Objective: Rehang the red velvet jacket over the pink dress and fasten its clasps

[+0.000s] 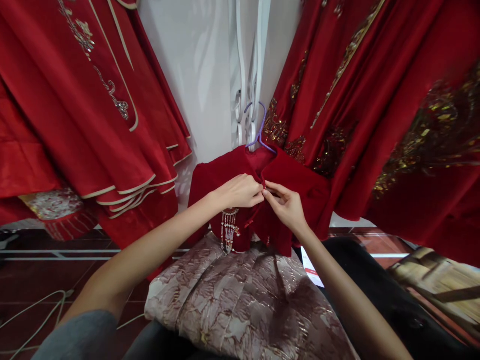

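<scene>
A short red jacket [303,192] hangs from a purple hanger [261,131] in front of me, its collar open at the top. My left hand [242,191] is closed at the upper front opening, its fingers pinching the jacket's edge. Right beside it, my right hand [287,204] pinches the facing edge between thumb and forefinger, and the fingertips of both hands nearly meet. Whatever small fastening lies between them is hidden. Below my left hand dangles a beaded tassel ornament [228,230]. A pinkish brocade skirt [240,295] spreads beneath the jacket.
Red garments with pale trim [123,150] hang at the left, and red gowns with gold embroidery [360,125] at the right. Behind stands a white panel [198,65] with scrolled metalwork [249,75]. A pale cable [56,300] lies on the dark tiled floor [33,280].
</scene>
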`<state>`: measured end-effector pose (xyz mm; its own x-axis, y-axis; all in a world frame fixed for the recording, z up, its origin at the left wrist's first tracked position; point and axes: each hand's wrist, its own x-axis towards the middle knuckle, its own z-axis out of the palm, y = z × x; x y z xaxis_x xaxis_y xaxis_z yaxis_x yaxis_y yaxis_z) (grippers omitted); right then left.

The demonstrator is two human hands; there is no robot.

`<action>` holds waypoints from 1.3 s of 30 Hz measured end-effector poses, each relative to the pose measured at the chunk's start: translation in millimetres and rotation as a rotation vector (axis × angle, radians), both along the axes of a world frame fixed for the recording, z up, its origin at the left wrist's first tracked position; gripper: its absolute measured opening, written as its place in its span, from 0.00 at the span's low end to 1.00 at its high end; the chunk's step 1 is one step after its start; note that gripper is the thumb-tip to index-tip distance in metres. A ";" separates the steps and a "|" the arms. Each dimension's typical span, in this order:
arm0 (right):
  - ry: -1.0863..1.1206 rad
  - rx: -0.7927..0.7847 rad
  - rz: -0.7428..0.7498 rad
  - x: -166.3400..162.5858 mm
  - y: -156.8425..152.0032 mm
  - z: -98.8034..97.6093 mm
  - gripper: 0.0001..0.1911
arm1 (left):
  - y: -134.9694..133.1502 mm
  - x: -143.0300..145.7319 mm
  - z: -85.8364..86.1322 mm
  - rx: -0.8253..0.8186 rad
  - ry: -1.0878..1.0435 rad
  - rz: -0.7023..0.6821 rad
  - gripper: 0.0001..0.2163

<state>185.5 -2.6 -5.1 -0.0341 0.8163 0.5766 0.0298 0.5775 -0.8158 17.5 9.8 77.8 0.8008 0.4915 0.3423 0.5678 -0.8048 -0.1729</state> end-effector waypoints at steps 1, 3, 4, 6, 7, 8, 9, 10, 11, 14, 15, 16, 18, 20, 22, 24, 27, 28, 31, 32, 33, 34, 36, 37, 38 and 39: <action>-0.016 -0.001 -0.005 0.7 0.9 -0.3 0.19 | -0.7 0.7 0.0 0.002 0.018 0.016 0.13; -0.038 -0.007 -0.005 1.4 2.8 -0.1 0.19 | -3.9 1.3 -1.0 -0.008 0.024 0.062 0.13; -0.044 -0.010 0.001 1.0 3.2 0.0 0.19 | -6.3 1.1 -2.8 -0.017 0.000 0.092 0.13; -0.039 0.005 0.014 -1.5 1.3 -0.9 0.20 | -11.7 -0.1 -10.9 -0.051 -0.109 0.158 0.12; -0.026 0.029 0.012 -3.7 -1.7 -2.7 0.22 | -14.2 -1.0 -17.5 -0.087 -0.192 0.184 0.10; -0.014 0.061 0.002 -6.5 -6.2 -5.6 0.25 | -16.3 -2.0 -25.5 -0.141 -0.289 0.195 0.09; -0.009 0.098 -0.015 -9.6 -12.1 -9.9 0.30 | -18.0 -2.9 -34.5 -0.211 -0.392 0.192 0.08; -0.014 0.134 -0.039 -12.9 -19.0 -15.4 0.36 | -19.2 -3.6 -44.0 -0.298 -0.503 0.168 0.08; -0.046 0.165 -0.067 -16.2 -26.4 -21.9 0.42 | -20.0 -4.0 -53.2 -0.398 -0.614 0.128 0.09; -0.243 0.248 -0.173 -24.7 -45.6 -43.9 0.57 | -21.8 -2.9 -73.4 -0.731 -0.946 0.007 0.11; -0.318 0.281 -0.210 -26.6 -49.5 -50.8 0.59 | -22.8 -1.7 -76.9 -0.824 -1.030 -0.024 0.11; -0.384 0.318 -0.245 -27.6 -51.7 -56.8 0.59 | -24.3 -0.4 -78.9 -0.897 -1.090 -0.050 0.11; -0.458 0.375 -0.299 -26.8 -51.8 -65.1 0.53 | -28.2 2.4 -80.2 -0.965 -1.150 -0.072 0.12; -0.439 0.390 -0.360 -21.0 -48.1 -66.9 0.45 | -32.8 4.7 -80.7 -0.957 -1.174 -0.050 0.13; -0.357 0.347 -0.449 -9.5 -44.4 -60.6 0.35 | -37.7 6.5 -82.0 -0.897 -1.194 0.001 0.12; -0.276 0.249 -0.521 7.0 -43.4 -46.2 0.22 | -43.4 8.1 -82.9 -0.779 -1.197 0.056 0.11; -0.149 0.122 -0.505 34.3 -49.9 -16.2 0.19 | -54.7 8.9 -80.4 -0.535 -1.162 0.109 0.10; -0.104 0.114 -0.489 42.2 -54.0 -6.4 0.22 | -58.8 8.0 -79.1 -0.446 -1.149 0.125 0.10; -0.074 0.123 -0.454 59.0 -69.1 16.3 0.25 | -68.4 0.0 -81.4 -0.181 -1.144 0.255 0.10; -0.081 0.121 -0.435 62.7 -74.3 20.9 0.25 | -69.8 -4.2 -86.0 -0.107 -1.154 0.329 0.10; -0.095 0.109 -0.407 66.0 -79.4 24.2 0.25 | -69.9 -8.8 -92.8 -0.054 -1.173 0.405 0.09; -0.114 0.088 -0.369 68.9 -84.1 26.4 0.25 | -69.0 -13.2 -101.5 -0.027 -1.198 0.470 0.09; -0.171 0.034 -0.290 74.4 -92.2 28.6 0.22 | -65.1 -20.0 -120.9 -0.062 -1.257 0.536 0.09; -0.200 0.014 -0.264 76.6 -95.5 29.3 0.19 | -63.1 -21.7 -129.6 -0.114 -1.272 0.532 0.09; -0.214 0.008 -0.256 78.0 -98.4 30.1 0.17 | -61.6 -22.0 -136.3 -0.164 -1.274 0.517 0.10; -0.208 0.018 -0.268 78.5 -100.9 31.1 0.15 | -61.3 -20.8 -140.4 -0.195 -1.271 0.503 0.10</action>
